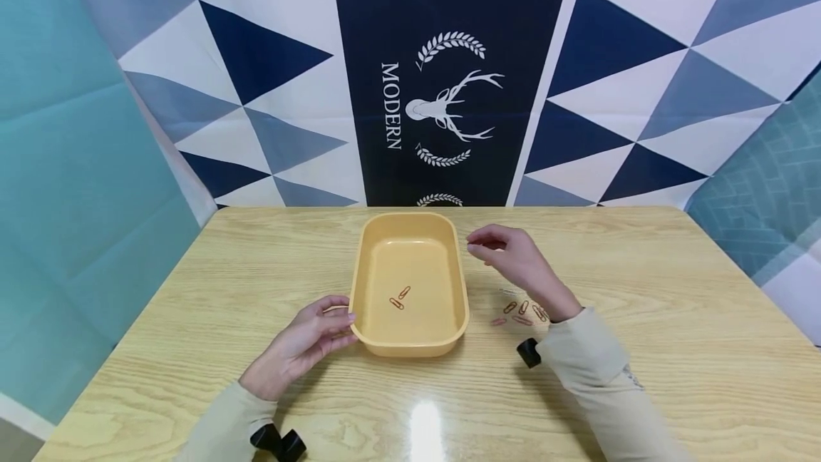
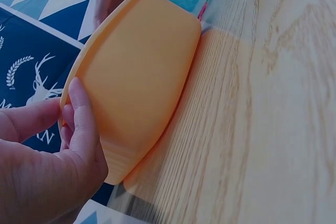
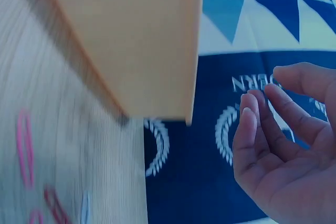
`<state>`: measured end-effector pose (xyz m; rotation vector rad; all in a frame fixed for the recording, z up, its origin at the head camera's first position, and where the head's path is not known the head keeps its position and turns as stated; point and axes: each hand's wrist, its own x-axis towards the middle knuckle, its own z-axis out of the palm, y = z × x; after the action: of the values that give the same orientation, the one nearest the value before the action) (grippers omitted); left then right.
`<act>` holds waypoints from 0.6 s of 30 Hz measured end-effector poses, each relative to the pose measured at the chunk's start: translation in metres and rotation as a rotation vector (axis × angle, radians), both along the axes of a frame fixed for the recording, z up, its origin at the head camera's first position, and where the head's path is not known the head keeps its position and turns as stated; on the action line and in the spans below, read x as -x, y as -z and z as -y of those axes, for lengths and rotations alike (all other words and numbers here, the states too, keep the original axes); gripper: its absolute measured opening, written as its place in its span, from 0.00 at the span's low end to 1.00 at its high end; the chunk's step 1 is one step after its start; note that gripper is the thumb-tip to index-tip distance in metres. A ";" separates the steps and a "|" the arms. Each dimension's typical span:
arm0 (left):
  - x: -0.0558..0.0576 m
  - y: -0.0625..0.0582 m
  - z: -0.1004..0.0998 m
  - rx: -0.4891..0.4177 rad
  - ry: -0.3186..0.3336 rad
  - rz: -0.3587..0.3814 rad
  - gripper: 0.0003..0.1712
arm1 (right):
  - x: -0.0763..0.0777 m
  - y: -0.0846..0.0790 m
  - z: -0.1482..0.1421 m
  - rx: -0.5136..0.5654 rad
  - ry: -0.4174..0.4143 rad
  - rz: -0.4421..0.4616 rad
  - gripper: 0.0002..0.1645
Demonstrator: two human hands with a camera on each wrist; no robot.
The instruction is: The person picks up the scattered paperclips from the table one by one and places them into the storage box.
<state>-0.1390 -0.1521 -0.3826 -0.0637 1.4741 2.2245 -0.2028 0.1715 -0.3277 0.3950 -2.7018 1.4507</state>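
A yellow plastic tray stands on the table with two orange-red paper clips lying on its floor. My left hand grips the tray's left rim near the front corner, thumb and fingers either side of the wall in the left wrist view. Just right of the tray and above the table, my right hand has its fingers loosely bent. In the right wrist view a gap separates thumb from forefinger, and nothing shows between them. Several red and pink paper clips lie on the table below the right wrist, partly hidden by the sleeve.
The wooden table ends at a patterned backdrop of dark blue, grey and white. Light blue cloth hangs at the left side. A black wrist-camera piece sits near the right cuff.
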 end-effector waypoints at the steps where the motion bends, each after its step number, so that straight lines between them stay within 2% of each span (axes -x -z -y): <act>1: 0.000 0.000 0.000 0.000 -0.001 0.000 0.25 | 0.000 0.001 -0.006 -0.015 0.007 -0.001 0.14; 5: 0.000 0.001 -0.001 0.005 -0.007 0.003 0.26 | -0.001 0.004 -0.029 -0.060 0.042 0.022 0.15; 12: 0.000 0.001 -0.001 -0.018 -0.004 -0.003 0.25 | 0.002 0.013 -0.063 -0.080 0.083 0.119 0.20; 18: -0.001 0.001 0.000 -0.008 -0.006 -0.006 0.25 | 0.006 0.028 -0.081 -0.123 0.106 0.170 0.20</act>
<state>-0.1383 -0.1522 -0.3836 -0.0592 1.4700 2.2375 -0.2090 0.2527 -0.3557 0.1351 -2.9044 1.3526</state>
